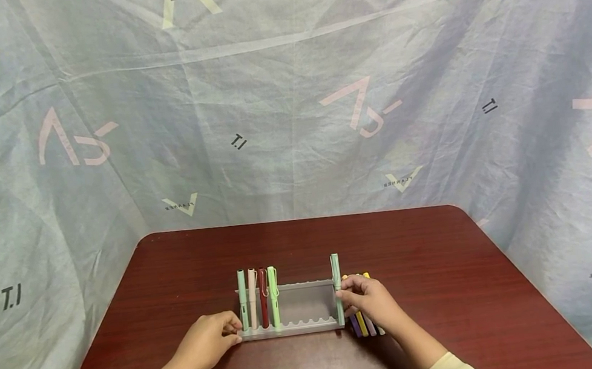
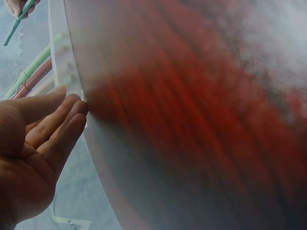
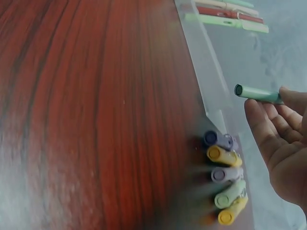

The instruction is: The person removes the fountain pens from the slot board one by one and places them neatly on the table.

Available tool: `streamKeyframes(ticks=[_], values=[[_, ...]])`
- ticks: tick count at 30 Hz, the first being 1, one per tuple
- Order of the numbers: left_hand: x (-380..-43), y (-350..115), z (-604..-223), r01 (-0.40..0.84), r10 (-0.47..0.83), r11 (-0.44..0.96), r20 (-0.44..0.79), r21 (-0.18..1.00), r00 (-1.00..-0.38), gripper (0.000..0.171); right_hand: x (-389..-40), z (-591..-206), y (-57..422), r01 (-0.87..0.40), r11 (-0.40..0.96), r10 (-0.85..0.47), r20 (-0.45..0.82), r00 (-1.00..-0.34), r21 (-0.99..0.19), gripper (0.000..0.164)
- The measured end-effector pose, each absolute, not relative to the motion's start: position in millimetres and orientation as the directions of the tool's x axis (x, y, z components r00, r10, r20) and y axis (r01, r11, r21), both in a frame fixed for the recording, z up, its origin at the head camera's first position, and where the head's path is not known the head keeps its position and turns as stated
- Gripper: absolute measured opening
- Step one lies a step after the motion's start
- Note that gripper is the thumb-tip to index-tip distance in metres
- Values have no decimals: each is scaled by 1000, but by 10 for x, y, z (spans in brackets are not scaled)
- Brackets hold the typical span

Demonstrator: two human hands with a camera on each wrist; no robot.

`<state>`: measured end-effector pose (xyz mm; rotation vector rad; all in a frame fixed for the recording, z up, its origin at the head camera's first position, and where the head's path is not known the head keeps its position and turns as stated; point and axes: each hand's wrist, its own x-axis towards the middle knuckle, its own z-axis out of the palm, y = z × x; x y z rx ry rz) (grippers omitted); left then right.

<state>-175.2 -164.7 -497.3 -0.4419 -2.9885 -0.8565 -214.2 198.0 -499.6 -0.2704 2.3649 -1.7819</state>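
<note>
A clear pen rack (image 1: 312, 329) with notched rails stands on the table. At its left end, my left hand (image 1: 211, 337) holds the front corner between thumb and fingers; the left hand (image 2: 43, 139) also shows in the left wrist view. Four pens lean in the left notches: teal (image 1: 243, 300), pale pink (image 1: 253, 299), dark red (image 1: 264, 301) and light green (image 1: 274, 296). My right hand (image 1: 369, 301) pinches a teal pen (image 1: 336, 271), held nearly upright at the rack's right end. In the right wrist view, this pen (image 3: 259, 93) points its end toward the rack.
Right of the rack, several pens lie side by side, among them a purple pen (image 3: 217, 139), a yellow pen (image 3: 223, 155) and a pale green pen (image 3: 230, 194). The dark red wooden table (image 1: 174, 271) is surrounded by a printed grey cloth (image 1: 288, 118).
</note>
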Motion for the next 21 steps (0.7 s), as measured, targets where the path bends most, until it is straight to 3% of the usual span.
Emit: streamKeyframes(ticks=[21], values=[[-1752,-1642,-4971,270,273,812,72,518,-959,17,-2180,-5006,2659,21,338,-138,-72,-988,-941,34]])
